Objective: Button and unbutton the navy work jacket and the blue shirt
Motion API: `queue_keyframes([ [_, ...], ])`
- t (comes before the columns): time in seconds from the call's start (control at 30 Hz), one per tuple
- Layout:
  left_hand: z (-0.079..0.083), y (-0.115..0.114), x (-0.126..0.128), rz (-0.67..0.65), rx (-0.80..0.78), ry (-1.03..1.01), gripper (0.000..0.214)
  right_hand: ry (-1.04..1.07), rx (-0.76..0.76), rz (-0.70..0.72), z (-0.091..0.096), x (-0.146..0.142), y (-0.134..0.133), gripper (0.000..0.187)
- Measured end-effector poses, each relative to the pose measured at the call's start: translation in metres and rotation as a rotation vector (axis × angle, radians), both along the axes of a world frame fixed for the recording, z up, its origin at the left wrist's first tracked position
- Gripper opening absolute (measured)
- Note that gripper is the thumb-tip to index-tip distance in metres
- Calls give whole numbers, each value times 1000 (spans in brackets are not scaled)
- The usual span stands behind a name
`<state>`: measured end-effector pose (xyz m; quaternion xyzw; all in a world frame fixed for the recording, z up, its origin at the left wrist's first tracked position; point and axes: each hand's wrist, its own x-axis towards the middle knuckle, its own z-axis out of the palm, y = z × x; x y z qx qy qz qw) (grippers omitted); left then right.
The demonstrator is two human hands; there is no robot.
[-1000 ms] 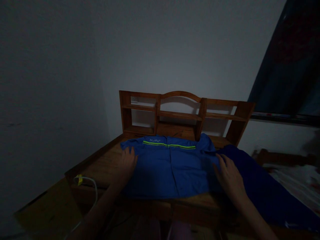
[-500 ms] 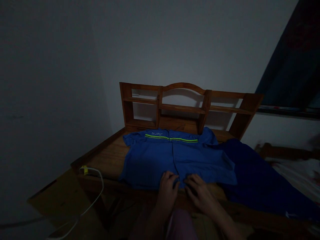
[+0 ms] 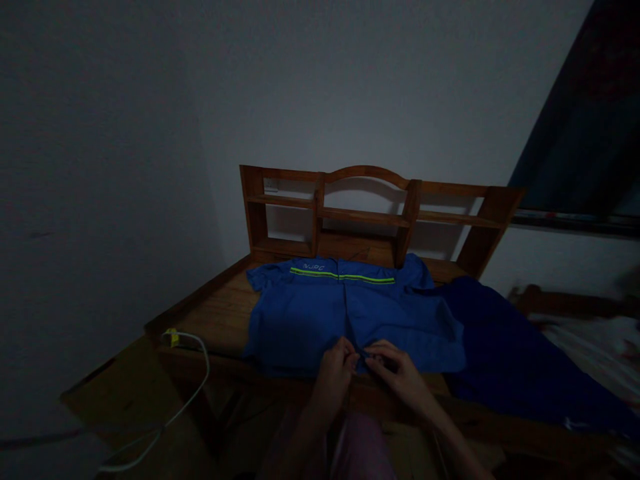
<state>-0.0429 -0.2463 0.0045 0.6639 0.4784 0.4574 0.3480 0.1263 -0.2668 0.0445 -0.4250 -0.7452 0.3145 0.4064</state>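
A blue work shirt (image 3: 320,313) with a yellow-green reflective stripe lies spread flat on a wooden desk (image 3: 215,320). Both hands meet at the shirt's near hem, at its front opening. My left hand (image 3: 336,370) pinches the cloth on the left side of the opening, and my right hand (image 3: 395,370) pinches the cloth on the right side. The fingers are curled together on the fabric. The room is dim, so small details at the hem are hard to make out.
A wooden shelf unit (image 3: 370,213) stands at the back of the desk against the wall. A dark blue garment (image 3: 510,360) drapes over the desk's right side. A white cable (image 3: 195,387) with a yellow tag hangs off the left edge. A bed lies at right.
My hands left the shirt's left and right sides, came together at the middle of its near hem, and now pinch the cloth there.
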Motion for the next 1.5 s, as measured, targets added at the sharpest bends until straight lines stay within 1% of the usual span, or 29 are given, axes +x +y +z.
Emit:
queue_keyframes([
  [0.13, 0, -1, -2, -79, -26, -124, 6, -64, 48, 1, 5, -6, -4, 27],
  [0.3, -2, -3, -5, -72, -32, -194, 8, -81, 51, -39, -2, -6, 1, 26],
  [0.47, -5, -7, -4, -51, -58, -189, 13, -37, -12, -73, -13, -5, 14, 21],
  [0.67, -7, -8, -4, -24, -13, -168, 16, -21, -63, -58, -16, -7, 22, 20],
  [0.77, -9, -8, -3, -9, -10, -179, 22, -22, -99, -64, -18, -7, 25, 21],
  [0.87, -10, -9, -2, 6, -11, -175, 22, -41, -114, -55, -19, -7, 27, 22],
  [0.97, -13, -9, -1, 38, -8, -153, 19, -56, -83, -83, -20, -9, 25, 23],
  [1.1, -17, -5, 1, 82, -37, -134, 15, -40, 19, -176, -24, -14, 17, 22],
  [1.2, -17, -3, 1, 84, -32, -117, 15, -38, 78, -215, -26, -16, 12, 22],
  [1.3, -14, -2, 1, 69, -33, -130, 15, -28, 74, -210, -25, -16, 11, 21],
  [1.5, -9, -1, 0, 80, -100, -188, 14, -27, 63, -201, -22, -16, 13, 22],
])
